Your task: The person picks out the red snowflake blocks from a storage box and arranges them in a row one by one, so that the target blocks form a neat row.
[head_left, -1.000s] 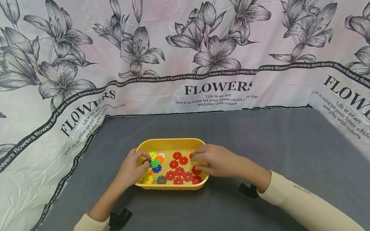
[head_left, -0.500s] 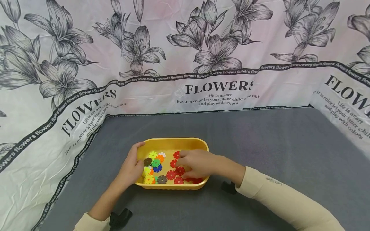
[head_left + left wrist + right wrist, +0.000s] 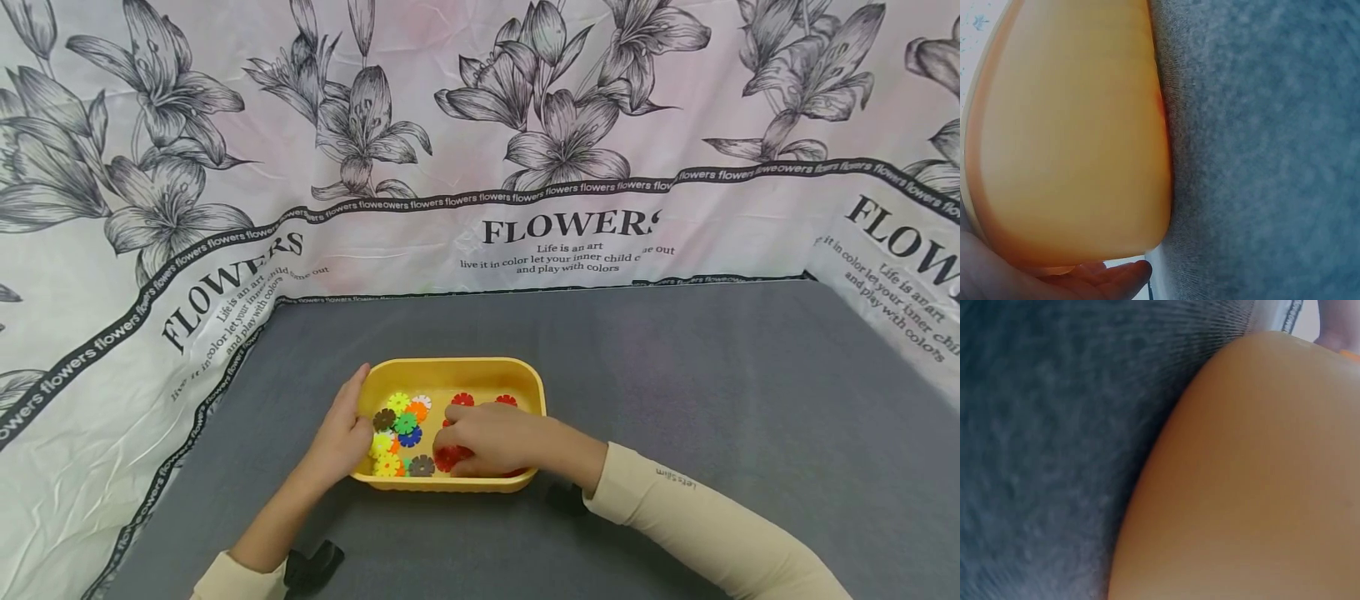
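Note:
A yellow plastic tray (image 3: pixel 480 365) sits on the grey cloth in the head view. My left hand (image 3: pixel 339 429) grips its left end, thumb at the rim; in the left wrist view its fingers (image 3: pixel 1129 278) lie against the tray's end wall. My right hand (image 3: pixel 495 437) reaches inside on the right, fingers spread over red notched discs (image 3: pixel 452 457) and touching them. It covers several of those discs. Toward the tray's left lie mixed discs, including a green disc (image 3: pixel 405 422), a blue disc (image 3: pixel 410 437), a brown disc (image 3: pixel 385 419) and yellow discs (image 3: pixel 387 464).
Grey cloth (image 3: pixel 675 375) covers the tabletop around the tray. A white flower-printed sheet (image 3: pixel 420 250) stands along the back and sides. Dark wrist devices show under both forearms, such as the left black one (image 3: pixel 315 567).
My right hand has moved left and slightly down inside the tray, over the red discs. My left hand has left the mixed discs and now holds the tray's left rim.

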`<state>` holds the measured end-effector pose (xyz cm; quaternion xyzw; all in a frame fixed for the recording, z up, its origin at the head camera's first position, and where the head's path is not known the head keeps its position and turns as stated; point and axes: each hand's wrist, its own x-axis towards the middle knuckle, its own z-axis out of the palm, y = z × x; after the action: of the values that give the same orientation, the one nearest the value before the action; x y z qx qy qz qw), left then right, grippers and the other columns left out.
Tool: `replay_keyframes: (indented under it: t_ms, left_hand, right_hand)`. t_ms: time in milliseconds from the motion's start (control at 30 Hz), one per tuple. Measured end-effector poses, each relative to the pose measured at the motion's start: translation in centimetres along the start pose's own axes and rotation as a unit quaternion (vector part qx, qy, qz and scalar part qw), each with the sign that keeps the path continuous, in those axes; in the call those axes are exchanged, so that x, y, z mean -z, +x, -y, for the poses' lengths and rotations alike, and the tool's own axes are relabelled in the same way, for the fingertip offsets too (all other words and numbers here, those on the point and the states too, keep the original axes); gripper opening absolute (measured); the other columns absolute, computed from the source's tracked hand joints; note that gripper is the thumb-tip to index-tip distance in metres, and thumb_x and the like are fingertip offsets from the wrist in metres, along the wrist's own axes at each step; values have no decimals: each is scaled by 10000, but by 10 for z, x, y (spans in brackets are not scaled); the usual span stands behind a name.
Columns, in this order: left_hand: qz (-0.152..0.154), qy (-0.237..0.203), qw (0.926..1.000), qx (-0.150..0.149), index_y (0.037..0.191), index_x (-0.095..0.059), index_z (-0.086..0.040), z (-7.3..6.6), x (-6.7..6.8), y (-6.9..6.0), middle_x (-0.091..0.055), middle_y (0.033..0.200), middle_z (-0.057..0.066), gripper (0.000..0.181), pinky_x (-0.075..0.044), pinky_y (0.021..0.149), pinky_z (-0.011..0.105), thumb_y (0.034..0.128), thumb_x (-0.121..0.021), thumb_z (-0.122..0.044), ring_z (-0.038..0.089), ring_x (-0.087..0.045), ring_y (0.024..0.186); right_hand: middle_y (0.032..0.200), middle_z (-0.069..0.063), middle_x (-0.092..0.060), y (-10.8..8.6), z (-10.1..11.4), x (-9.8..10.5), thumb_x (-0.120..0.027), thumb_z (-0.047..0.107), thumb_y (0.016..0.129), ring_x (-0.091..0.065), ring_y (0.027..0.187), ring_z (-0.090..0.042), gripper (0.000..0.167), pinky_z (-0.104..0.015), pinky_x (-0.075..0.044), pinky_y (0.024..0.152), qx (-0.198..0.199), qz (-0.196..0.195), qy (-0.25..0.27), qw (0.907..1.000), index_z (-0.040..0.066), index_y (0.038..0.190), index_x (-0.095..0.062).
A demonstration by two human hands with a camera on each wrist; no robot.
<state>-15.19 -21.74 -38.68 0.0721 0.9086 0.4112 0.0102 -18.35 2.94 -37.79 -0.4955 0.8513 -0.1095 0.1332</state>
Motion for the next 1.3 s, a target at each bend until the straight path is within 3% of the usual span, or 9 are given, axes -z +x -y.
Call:
replay_keyframes:
  t_ms: [200,533,700,1033,1300]
  left_hand:
    - [-42,67,10000,-28,1582,-122,41,2,-1,0,-166,1602,272,736,-176,1140,592,884,-356,78,437,-234,1437]
    - [26,85,9999,119,1589,-113,22,2,0,-1,-168,1602,264,744,-188,1139,581,889,-362,65,435,-256,1428]
    - [-39,122,9999,-23,1585,-123,32,1,-1,0,-181,1594,276,741,-202,1134,591,887,-367,72,442,-275,1413]
    - [-40,156,9999,25,1585,-128,32,1,-3,1,-204,1582,283,743,-210,1130,592,885,-373,67,449,-299,1400]
    - [44,126,9998,138,1592,-113,14,0,0,0,-183,1592,272,744,-215,1130,590,893,-362,62,437,-298,1398]
  right_hand:
    - [924,81,-559,2,-1,-2,-769,318,876,-503,810,-67,251,-170,-443,706,68,-105,362,9993,208,1094,-710]
    - [927,65,-535,5,2,-6,-765,348,870,-482,792,-80,282,-163,-426,677,221,-143,96,9996,234,1123,-712]
    - [916,61,-538,3,1,-5,-769,283,874,-483,798,-79,207,-153,-420,680,400,-185,202,9988,222,1071,-747]
    - [912,76,-521,1,0,-3,-826,287,824,-492,819,-82,279,-191,-448,701,-346,-27,409,9986,176,1035,-681]
    - [822,74,-508,2,0,-1,-832,232,823,-488,753,-84,274,-199,-434,656,-253,-48,700,9972,186,933,-585]
